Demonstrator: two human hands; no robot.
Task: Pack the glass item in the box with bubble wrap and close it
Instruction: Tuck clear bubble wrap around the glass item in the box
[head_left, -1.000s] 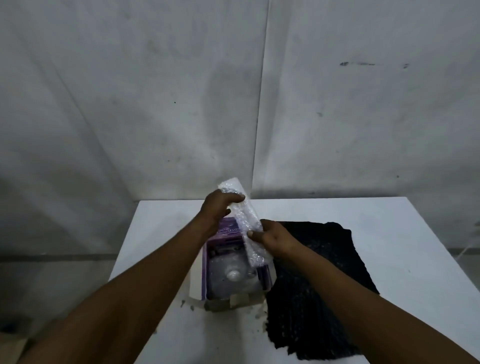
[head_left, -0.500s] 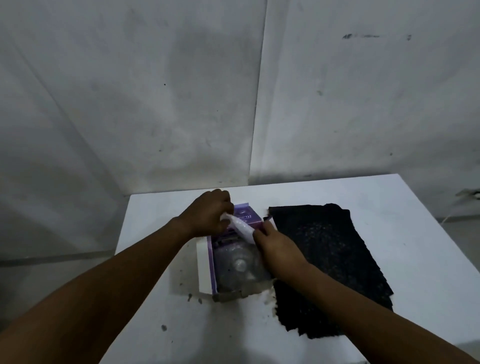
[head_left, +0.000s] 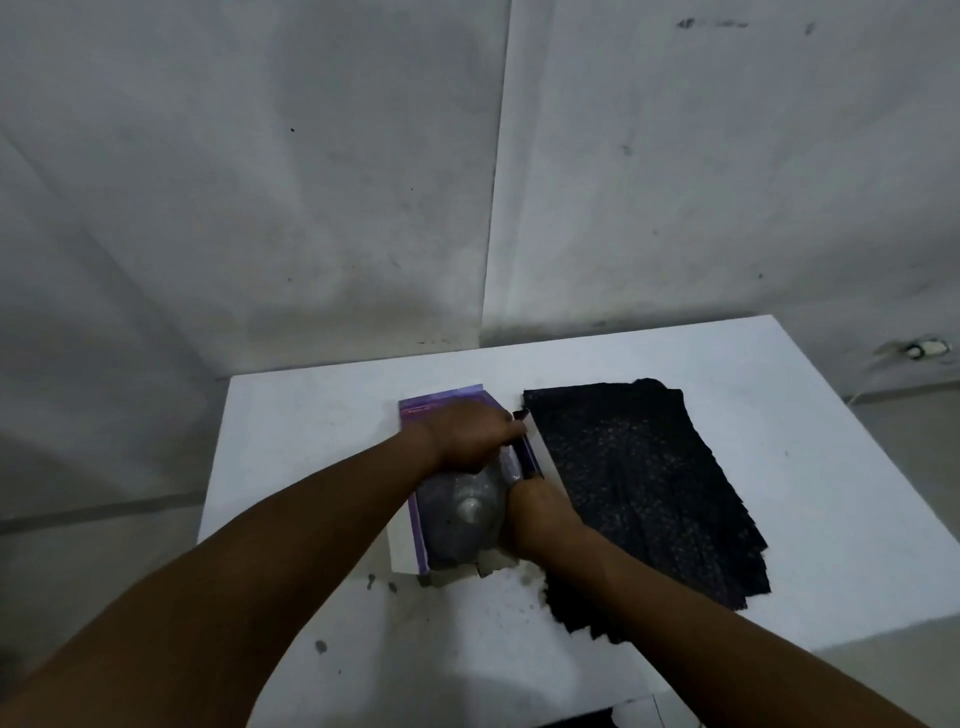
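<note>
An open purple-and-white box lies on the white table. Inside it rests the glass item, round and wrapped in clear bubble wrap. A folded strip of bubble wrap is wedged along the box's right inner wall. My left hand covers the far half of the box and presses down on that strip. My right hand sits at the box's right side, fingertips on the strip's near end. The strip's far end is hidden under my left hand.
A black perforated sheet lies flat right of the box, touching my right wrist. Dark crumbs dot the table in front of the box. Grey walls meet in a corner behind the table. The table's near edge is close to my forearms.
The bubble wrap strip was held up above the box, then lowered and pushed down along its right wall. Both hands dropped into the box with it. The camera tilted.
</note>
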